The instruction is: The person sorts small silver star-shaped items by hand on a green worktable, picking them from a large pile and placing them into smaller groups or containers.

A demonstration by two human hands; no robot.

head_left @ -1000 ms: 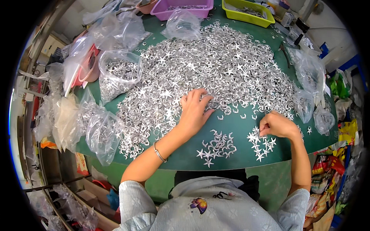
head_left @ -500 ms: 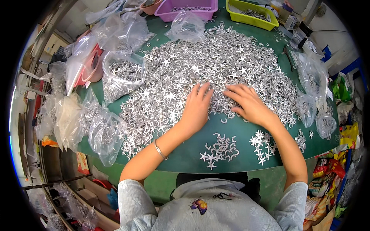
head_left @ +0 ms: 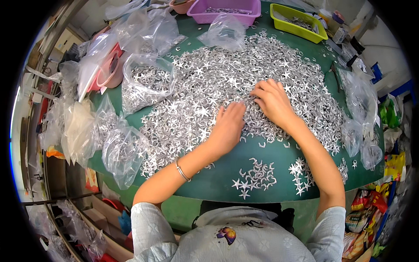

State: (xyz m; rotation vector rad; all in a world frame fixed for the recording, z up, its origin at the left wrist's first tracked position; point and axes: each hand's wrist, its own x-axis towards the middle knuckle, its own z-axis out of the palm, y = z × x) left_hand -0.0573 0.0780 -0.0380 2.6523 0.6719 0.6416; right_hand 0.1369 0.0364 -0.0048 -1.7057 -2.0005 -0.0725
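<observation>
Whereas half a second ago the right hand [head_left: 273,102] lay beside the left, it now sits farther up toward one o'clock, fingers spread flat on the large heap of small silver metal stars and crescents [head_left: 209,83]. Left hand [head_left: 228,126] stays palm-down, open, on the heap's six o'clock edge on the round green table [head_left: 218,179].
</observation>
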